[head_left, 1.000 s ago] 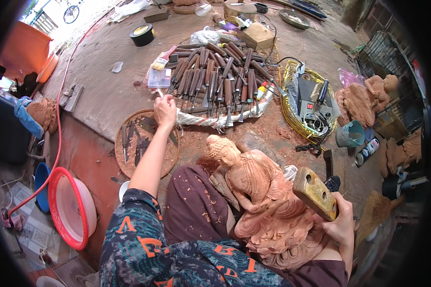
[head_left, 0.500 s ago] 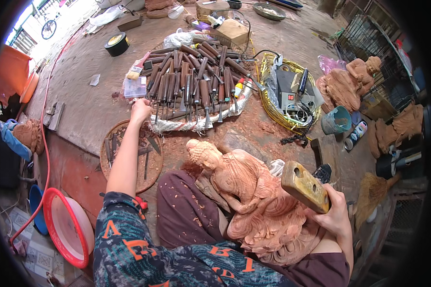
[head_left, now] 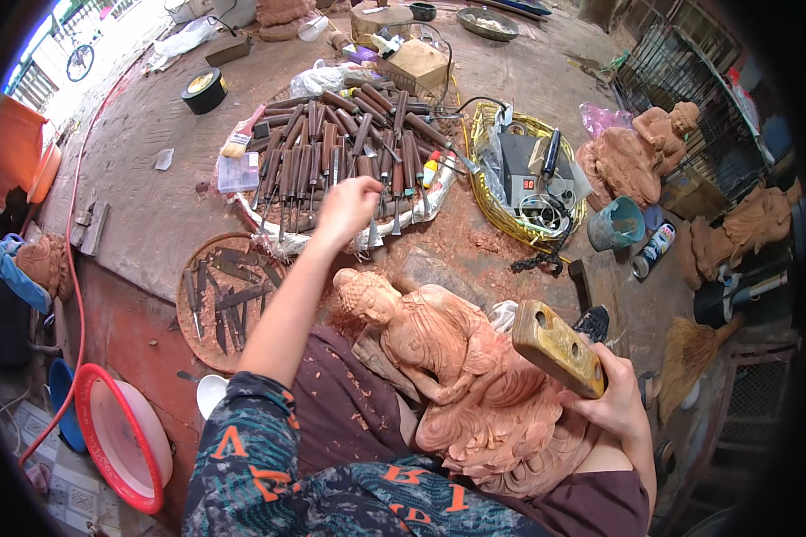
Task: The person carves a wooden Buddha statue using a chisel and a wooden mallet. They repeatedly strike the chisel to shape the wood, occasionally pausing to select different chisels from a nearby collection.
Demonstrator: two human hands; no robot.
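Note:
A carved reddish-wood seated figure (head_left: pixel 457 358) leans across my lap, its curly-haired head toward the upper left. My right hand (head_left: pixel 616 403) grips a worn, yellowish wooden block mallet (head_left: pixel 557 349) with round holes, held above the figure's right side. My left hand (head_left: pixel 349 210) reaches over the near edge of a heap of wood-handled carving chisels (head_left: pixel 309 161). Its fingers are closed at a chisel's handle (head_left: pixel 365 167); that chisel's blade shows below the hand. The fingertips are partly hidden.
A round tray (head_left: pixel 192 331) with loose blades lies left of the figure. Right of the chisels, a yellow basket (head_left: pixel 484 192) holds a powered box with cords. More carvings (head_left: pixel 622 161), a blue-green cup (head_left: pixel 613 228) and a spray can (head_left: pixel 654 251) stand right. A red-rimmed basin (head_left: pixel 85 421) is lower left.
My left hand has moved right, from the left edge of the chisel heap to a chisel near its front middle. My right hand keeps the mallet in nearly the same place. The view has shifted slightly.

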